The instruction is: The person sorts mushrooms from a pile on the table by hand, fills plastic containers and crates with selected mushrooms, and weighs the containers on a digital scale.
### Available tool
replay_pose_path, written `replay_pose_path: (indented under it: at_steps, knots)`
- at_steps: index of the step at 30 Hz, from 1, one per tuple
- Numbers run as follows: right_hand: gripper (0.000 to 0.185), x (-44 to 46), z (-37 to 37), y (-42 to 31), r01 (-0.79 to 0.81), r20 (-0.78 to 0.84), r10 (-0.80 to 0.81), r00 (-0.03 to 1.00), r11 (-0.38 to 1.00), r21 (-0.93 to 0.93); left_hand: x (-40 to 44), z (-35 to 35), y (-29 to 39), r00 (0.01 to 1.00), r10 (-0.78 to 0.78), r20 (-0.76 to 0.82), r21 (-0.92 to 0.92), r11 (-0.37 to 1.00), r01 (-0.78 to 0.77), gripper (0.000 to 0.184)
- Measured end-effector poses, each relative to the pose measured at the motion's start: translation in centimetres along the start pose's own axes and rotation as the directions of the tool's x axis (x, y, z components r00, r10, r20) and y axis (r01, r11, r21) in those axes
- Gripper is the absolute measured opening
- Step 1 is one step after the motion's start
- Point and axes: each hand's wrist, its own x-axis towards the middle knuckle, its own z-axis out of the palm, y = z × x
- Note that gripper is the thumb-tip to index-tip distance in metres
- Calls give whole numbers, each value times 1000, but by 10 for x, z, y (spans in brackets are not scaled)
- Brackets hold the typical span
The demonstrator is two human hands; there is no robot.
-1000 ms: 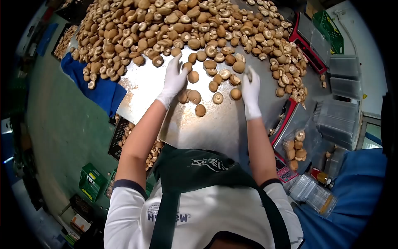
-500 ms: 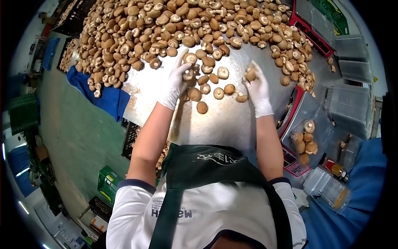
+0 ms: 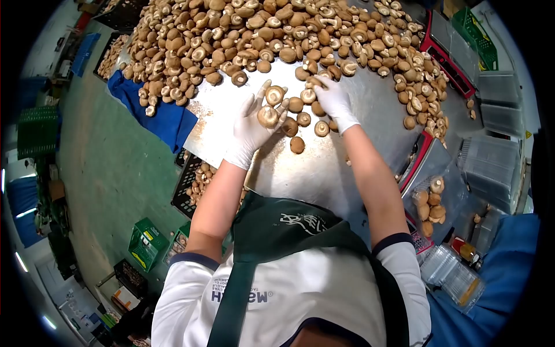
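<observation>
Going by the clock round the middle of your view, a rumpled blue cloth [image 3: 167, 118] lies at 10 o'clock against the edge of the metal table [image 3: 214, 127], and a black crate [image 3: 188, 180] with mushrooms in it sits at 9. From 11 round to 1 spreads the big mushroom pile [image 3: 266, 32], its caps mostly tan to mid-brown, rounded and smooth, with cream undersides and stubby stems wherever they lie upturned. Your gloved left hand [image 3: 254, 124], at 11 o'clock, is turned palm up and cradles 2 held mushrooms [image 3: 267, 117], showing you pale undersides and short stems inside brown rims. To the right of it, near 12 o'clock, loose mushrooms [image 3: 322, 128] are scattered on the bare metal, some brown cap up, some pale side up. Your gloved right hand [image 3: 332, 99], at 1 o'clock, reaches over the far end of that scatter with its fingertips at a pale brown mushroom; you can't tell whether they grip it. At 3 o'clock, a red-edged scale [image 3: 417, 157] bears clear plastic with bagged mushrooms [image 3: 436, 213], plump and tan, and beyond it stand clear trays [image 3: 488, 165].
</observation>
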Motion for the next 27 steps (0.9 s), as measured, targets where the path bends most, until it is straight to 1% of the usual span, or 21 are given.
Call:
replay_pose_path:
  at_steps: [1, 2, 3, 4, 5, 7, 10, 13, 14, 17, 20, 21, 22, 23, 24, 25, 26, 27]
  knots:
    - [41, 0, -3, 6, -45, 6, 45, 999, 986, 161, -1, -1, 0, 1000, -3, 3, 37, 999, 3, 55]
    - [40, -5, -9, 15, -77, 6, 79, 997, 944, 321, -2, -1, -2, 1000, 1, -20, 88, 996, 1, 57]
    - [40, -15, -17, 15, -151, 88, 123, 989, 802, 579, -4, 3, -5, 999, 2, -42, 136, 991, 4, 59]
    - [40, -24, -24, 18, -158, 95, 126, 987, 756, 636, -3, 6, -9, 998, 0, -60, 183, 983, 11, 62]
    - [41, -32, -32, 21, -160, 99, 127, 987, 707, 689, -1, 4, -12, 999, -17, -35, 160, 987, 23, 70]
    - [42, -51, -42, 26, -138, 108, 87, 990, 606, 783, 3, 5, -23, 999, -36, -37, 182, 982, 42, 72]
    - [41, -78, -51, 31, -188, 173, 75, 982, 447, 875, 11, 9, -40, 998, -61, -18, 222, 973, 64, 72]
    - [40, -100, -54, 42, -240, 252, -5, 968, 280, 929, 19, 8, -48, 998, -61, -24, 417, 907, 66, 73]
    - [39, -106, -52, 44, -240, 240, 34, 970, 274, 931, 22, 7, -52, 999, -34, -38, 468, 882, 48, 72]
    - [38, -122, -49, 52, -244, 242, 37, 970, 247, 938, 27, 1, -62, 998, -46, -35, 440, 896, 57, 72]
    - [40, -136, -46, 53, -231, 225, 54, 973, 264, 936, 17, 17, -69, 992, -76, -101, 521, 846, 118, 75]
    - [40, -141, -44, 50, -228, 220, 59, 974, 275, 934, 20, 2, -73, 987, 10, -159, 671, 734, 101, 75]
    - [40, -145, -40, 47, -221, 199, 100, 975, 331, 918, 16, 1, -76, 992, 33, -121, 759, 647, 71, 74]
    - [39, -151, -37, 43, -163, 118, 118, 986, 534, 830, 9, -1, -79, 995, 56, -84, 835, 549, 39, 73]
    - [39, -158, -33, 36, -103, 40, 105, 994, 709, 698, 2, -1, -84, 995, 62, -75, 852, 522, 32, 71]
    - [38, -162, -24, 27, -32, -21, 51, 998, 844, 536, -8, 6, -91, 993, 15, -116, 819, 567, 87, 61]
    - [38, -164, -14, 23, -24, 20, 16, 1000, 851, 525, -18, 11, -93, 987, -7, -161, 783, 608, 132, 54]
    - [37, -165, -5, 22, -13, 77, -31, 997, 854, 520, -28, 7, -86, 962, -103, -252, 790, 553, 266, 41]
